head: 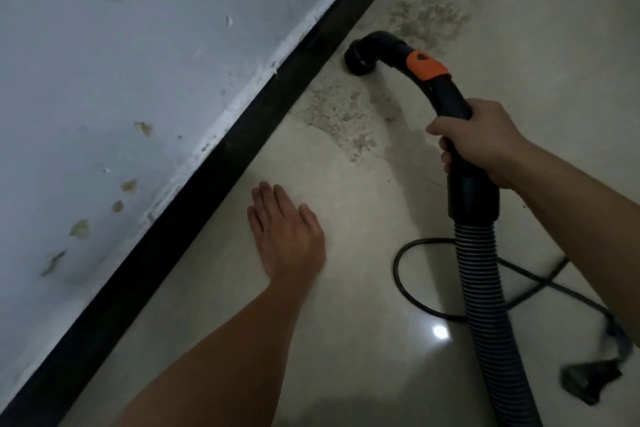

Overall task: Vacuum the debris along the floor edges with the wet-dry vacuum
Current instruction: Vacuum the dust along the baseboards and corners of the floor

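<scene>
clamping right grip (pixel 485 146) round vacuum hose handle (pixel 446 90), angling nozzle (pixel 360 57) at baseboard (pixel 242 135) for debris (pixel 339 114), hovering left grip (pixel 287 236) flat, empty.

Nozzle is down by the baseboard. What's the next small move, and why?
Probably pull the nozzle back toward you along the black baseboard: a gritty debris patch lies on the floor just nearer than its mouth. The right hand grips the hose handle, so no regrip seems needed.
</scene>
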Action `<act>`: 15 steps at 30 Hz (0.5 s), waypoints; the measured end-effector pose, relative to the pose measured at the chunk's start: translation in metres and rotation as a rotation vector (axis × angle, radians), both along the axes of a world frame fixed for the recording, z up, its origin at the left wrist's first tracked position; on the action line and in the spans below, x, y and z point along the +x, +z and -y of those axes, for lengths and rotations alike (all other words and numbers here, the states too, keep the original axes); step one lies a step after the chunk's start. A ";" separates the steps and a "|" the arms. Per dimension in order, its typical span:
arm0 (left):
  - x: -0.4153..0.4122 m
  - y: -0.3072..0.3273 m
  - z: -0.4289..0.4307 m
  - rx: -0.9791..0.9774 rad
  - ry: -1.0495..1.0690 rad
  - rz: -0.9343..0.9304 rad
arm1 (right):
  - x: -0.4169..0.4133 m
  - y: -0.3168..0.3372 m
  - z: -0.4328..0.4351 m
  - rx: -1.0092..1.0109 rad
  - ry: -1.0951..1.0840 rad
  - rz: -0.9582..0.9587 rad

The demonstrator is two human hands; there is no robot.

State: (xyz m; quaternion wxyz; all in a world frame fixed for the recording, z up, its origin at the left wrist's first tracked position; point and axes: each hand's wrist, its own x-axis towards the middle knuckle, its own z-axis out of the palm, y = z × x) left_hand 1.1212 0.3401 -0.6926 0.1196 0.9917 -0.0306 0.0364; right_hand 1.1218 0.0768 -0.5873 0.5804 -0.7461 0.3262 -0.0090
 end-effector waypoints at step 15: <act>0.005 0.012 0.003 0.043 0.021 -0.125 | 0.004 0.017 -0.010 0.079 0.177 -0.084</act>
